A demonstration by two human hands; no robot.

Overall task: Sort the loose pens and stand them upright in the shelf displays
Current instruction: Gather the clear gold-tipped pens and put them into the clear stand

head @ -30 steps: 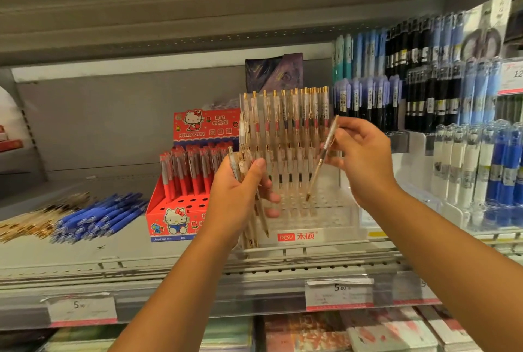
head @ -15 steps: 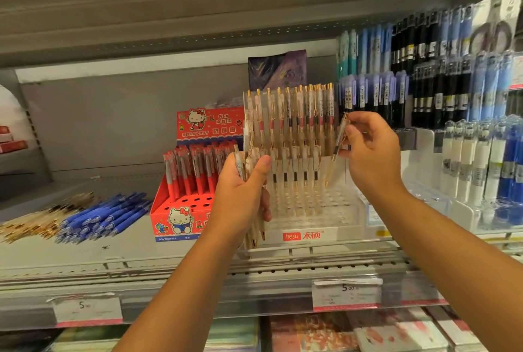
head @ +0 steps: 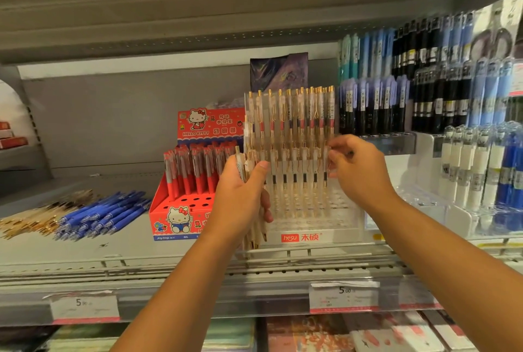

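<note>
At the right end of the clear tiered display point(head: 319, 227), my right hand point(head: 359, 170) pinches one clear gold-trimmed pen point(head: 326, 166), its long axis nearly vertical, tip down, over the holes of the lower tier. The pen lies just left of my fingertips, so the right hand is the nearer one for seating it; I judge the next move to be a straight downward push into an open hole. My left hand point(head: 240, 196) is clenched around a bundle of matching pens point(head: 256, 227), held upright just left of the display. The display holds two rows of standing pens; its front holes are vacant. The red carton point(head: 181, 218) beside it holds red pens. Loose blue pens point(head: 99, 217) and loose gold pens point(head: 31, 220) lie flat on the shelf point(head: 127, 249), well to the left.
</note>
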